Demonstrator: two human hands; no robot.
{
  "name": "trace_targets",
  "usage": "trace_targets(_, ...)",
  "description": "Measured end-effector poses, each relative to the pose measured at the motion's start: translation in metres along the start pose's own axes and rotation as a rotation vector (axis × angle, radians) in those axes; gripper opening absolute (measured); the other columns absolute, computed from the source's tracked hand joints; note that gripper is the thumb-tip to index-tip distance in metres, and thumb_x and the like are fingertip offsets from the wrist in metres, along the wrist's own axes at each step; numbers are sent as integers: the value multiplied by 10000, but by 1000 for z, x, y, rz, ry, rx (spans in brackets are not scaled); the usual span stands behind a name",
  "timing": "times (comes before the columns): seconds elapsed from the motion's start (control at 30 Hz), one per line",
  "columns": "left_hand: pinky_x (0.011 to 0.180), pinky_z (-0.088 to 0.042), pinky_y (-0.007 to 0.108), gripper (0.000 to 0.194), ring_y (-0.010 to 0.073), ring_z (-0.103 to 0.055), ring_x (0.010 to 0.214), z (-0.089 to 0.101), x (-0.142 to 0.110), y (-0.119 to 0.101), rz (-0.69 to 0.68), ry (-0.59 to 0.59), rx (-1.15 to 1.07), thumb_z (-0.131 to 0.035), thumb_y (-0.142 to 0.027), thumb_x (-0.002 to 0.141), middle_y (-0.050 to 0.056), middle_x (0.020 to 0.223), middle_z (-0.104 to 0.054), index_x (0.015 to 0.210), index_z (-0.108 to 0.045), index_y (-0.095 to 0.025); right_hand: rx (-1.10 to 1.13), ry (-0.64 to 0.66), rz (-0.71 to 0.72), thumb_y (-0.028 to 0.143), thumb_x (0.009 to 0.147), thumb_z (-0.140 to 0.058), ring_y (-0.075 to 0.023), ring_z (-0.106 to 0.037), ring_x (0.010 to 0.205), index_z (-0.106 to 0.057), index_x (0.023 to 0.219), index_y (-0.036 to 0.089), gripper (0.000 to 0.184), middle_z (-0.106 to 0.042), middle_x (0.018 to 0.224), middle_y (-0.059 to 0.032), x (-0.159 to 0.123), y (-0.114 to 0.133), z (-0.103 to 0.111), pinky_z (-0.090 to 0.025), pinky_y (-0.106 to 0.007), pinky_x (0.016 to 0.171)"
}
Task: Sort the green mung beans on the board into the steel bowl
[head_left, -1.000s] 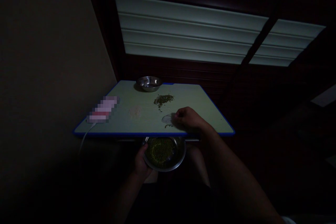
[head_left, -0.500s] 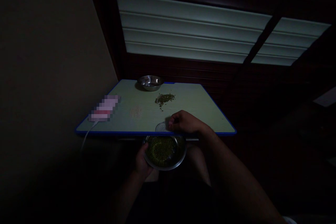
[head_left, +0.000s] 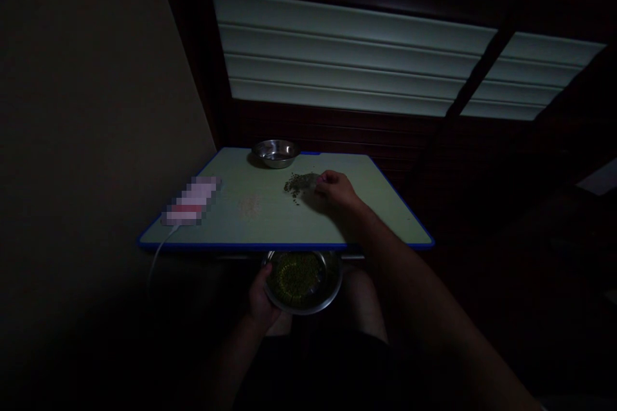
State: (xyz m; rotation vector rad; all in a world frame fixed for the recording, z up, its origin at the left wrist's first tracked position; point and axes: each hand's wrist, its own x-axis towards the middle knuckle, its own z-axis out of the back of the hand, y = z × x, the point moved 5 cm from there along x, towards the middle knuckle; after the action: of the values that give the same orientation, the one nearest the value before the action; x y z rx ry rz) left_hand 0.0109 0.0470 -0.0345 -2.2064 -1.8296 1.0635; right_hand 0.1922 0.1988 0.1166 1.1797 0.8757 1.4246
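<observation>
While left hand (head_left: 263,300) grips bowl (head_left: 322,307), seeds (head_left: 293,185) beside right hand (head_left: 337,189), on table (head_left: 270,225)

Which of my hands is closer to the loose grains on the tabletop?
Right. Your right hand is at the right end of the grains; your left hand is farther off, holding the metal bowl below the tabletop.

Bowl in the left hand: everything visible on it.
The bowl is round, shiny and silvery, seemingly stainless steel, with a bright rim. Small greenish grains cover much of its inside. It sits mouth up, just below the near edge of the table in this view. The left hand grips its left side, thumb at the rim. Its underside is hidden.
</observation>
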Motion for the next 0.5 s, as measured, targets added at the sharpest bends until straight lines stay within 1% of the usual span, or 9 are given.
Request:
trace_targets(0.03,957,-465,501,195,337,-662,1011,0,0,0,-5,1,-5,-607,-283,725,110,805,-759,799,-728,-148,2,-65,2,286,618,-597,-93,-444,515,-486,606,185,151,-541,560,27,2,-5,2,-352,-229,533)
trace_targets(0.07,953,-468,499,195,338,-666,1001,0,0,0,-5,5,-10,-617,-282,719,113,805,-758,798,-727,-143,0,-104,3,271,601,-589,-92,-436,520,-492,598,183,130,-528,555,33,3,-10,3,-347,-226,533)
trace_targets(0.13,939,-478,491,213,333,-675,972,0,0,0,-14,20,-15,-630,-283,712,118,817,-758,825,-729,-133,8,-132,29,258,579,-575,-93,-437,539,-515,594,179,100,-512,553,38,1,-17,3,-346,-223,542)
trace_targets(0.17,934,-482,487,223,328,-680,958,0,0,0,-15,27,-13,-631,-284,713,118,826,-759,842,-729,-132,13,-126,50,258,574,-572,-95,-441,549,-526,596,177,95,-510,556,39,1,-19,2,-347,-223,549)
trace_targets(0.3,927,-488,479,198,302,-693,911,2,0,0,-4,-14,12,-603,-273,723,86,807,-764,829,-726,-160,0,-58,129,291,586,-582,-99,-450,571,-557,610,170,125,-525,574,33,-1,-22,-1,-350,-227,566)
trace_targets(0.43,925,-490,477,226,302,-694,908,0,0,1,13,-3,18,-583,-290,735,100,820,-765,833,-729,-147,-51,-44,127,328,610,-579,-101,-440,568,-576,620,164,164,-530,580,25,0,-26,-2,-348,-232,562)
trace_targets(0.5,925,-492,464,228,287,-700,883,0,-1,0,-7,-8,18,-581,-293,740,97,821,-766,829,-730,-144,-83,-34,135,324,611,-580,-102,-441,573,-583,622,161,164,-534,587,23,0,-26,-3,-349,-232,565)
